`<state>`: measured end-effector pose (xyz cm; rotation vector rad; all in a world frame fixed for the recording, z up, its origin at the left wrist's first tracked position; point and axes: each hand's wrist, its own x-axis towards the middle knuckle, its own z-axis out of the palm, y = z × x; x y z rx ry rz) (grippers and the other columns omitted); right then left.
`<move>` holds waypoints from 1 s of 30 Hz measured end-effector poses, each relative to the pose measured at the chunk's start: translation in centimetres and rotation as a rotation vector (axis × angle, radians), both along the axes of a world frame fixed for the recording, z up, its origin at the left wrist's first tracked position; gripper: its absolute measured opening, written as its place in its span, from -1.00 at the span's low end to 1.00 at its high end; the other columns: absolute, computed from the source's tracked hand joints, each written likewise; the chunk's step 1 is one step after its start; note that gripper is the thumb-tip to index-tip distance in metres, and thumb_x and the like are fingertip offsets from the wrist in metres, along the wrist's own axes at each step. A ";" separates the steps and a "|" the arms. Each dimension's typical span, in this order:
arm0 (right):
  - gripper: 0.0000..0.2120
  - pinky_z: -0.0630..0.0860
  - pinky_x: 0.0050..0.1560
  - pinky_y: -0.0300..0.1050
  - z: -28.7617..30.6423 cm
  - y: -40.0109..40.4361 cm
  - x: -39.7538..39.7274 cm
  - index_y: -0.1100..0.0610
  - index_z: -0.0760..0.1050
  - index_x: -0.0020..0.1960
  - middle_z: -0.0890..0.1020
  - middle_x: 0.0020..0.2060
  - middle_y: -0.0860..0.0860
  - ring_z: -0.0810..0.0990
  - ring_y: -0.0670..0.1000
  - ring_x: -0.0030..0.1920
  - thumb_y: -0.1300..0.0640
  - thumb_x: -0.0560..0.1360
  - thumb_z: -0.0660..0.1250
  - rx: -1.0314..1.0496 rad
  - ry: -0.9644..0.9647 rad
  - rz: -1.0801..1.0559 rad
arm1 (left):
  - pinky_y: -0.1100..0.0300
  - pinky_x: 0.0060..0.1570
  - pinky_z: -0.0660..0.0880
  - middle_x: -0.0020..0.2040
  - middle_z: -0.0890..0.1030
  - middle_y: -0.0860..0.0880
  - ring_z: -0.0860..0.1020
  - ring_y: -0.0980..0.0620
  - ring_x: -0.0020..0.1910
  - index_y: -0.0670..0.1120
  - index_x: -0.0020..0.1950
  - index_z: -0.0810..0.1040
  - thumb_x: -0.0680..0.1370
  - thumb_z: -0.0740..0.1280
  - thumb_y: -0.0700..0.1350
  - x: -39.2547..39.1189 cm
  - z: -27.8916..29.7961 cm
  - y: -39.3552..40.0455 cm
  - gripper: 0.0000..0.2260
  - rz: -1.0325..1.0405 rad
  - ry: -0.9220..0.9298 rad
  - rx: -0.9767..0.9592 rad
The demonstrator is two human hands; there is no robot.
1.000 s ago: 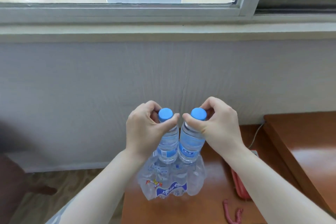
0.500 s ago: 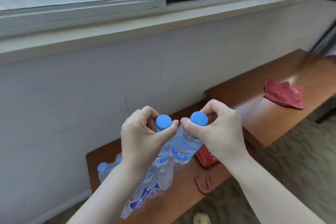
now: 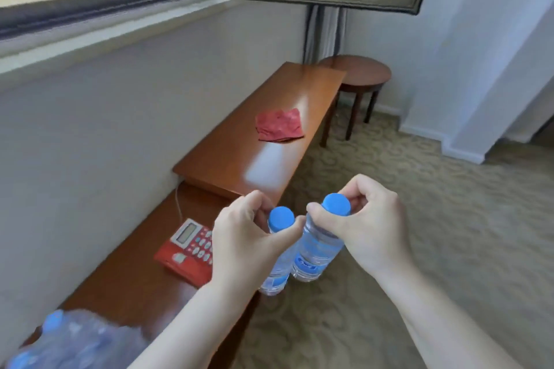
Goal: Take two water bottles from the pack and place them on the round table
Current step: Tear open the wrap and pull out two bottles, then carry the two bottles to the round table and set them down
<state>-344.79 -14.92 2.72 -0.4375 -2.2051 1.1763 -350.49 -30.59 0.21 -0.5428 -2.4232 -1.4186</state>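
Both hands are up in front, each pinching a water bottle by the neck just under its blue cap. The left hand (image 3: 245, 240) has its fingers and thumb closed around the left bottle (image 3: 277, 266), and the right hand (image 3: 368, 228) is closed the same way around the right bottle (image 3: 314, 252). The two bottles hang side by side, nearly touching, tilted a bit, out in the air off the front edge of the low wooden bench (image 3: 126, 278).

On that bench, just left of the left hand, sits a red phone (image 3: 189, 249) with a little screen and buttons. The pack (image 3: 75, 341) of remaining bottles is at the near end of the bench, blurry, wrapped in clear plastic. Past the bench's far end is a taller wooden desk (image 3: 269, 141) with a red cloth (image 3: 278, 129) lying on it, and beyond that desk, in the corner, stands the round table (image 3: 359, 72), well apart from the bottles.
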 end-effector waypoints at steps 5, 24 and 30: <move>-0.58 0.33 -0.46 -0.25 1.6 12.7 6.4 0.12 0.41 -0.39 0.55 -0.46 0.01 0.40 -0.08 -0.46 -0.06 0.13 0.61 0.104 -0.034 -0.117 | 0.30 -0.48 0.26 -0.54 0.39 0.04 0.30 0.10 -0.51 -0.07 -0.39 0.41 0.21 0.49 0.25 3.3 0.4 13.6 -0.56 -0.119 0.006 0.039; -0.57 0.34 -0.45 -0.16 0.8 45.1 12.7 0.12 0.39 -0.41 0.48 -0.53 -0.07 0.37 -0.08 -0.50 -0.12 0.09 0.56 0.073 -0.107 -0.422 | 0.29 -0.47 0.32 -0.48 0.45 0.20 0.36 0.14 -0.46 -0.03 -0.41 0.34 0.24 0.50 0.23 4.8 1.6 48.5 -0.56 -0.375 0.007 -0.042; -0.57 0.32 -0.46 -0.20 0.5 54.2 7.4 0.13 0.39 -0.40 0.44 -0.55 -0.09 0.33 -0.13 -0.51 -0.10 0.09 0.56 0.062 -0.129 -0.450 | 0.28 -0.49 0.23 -0.47 0.46 0.20 0.35 0.11 -0.46 0.02 -0.42 0.29 0.21 0.45 0.27 -0.5 1.0 58.8 -0.56 -0.437 -0.019 0.008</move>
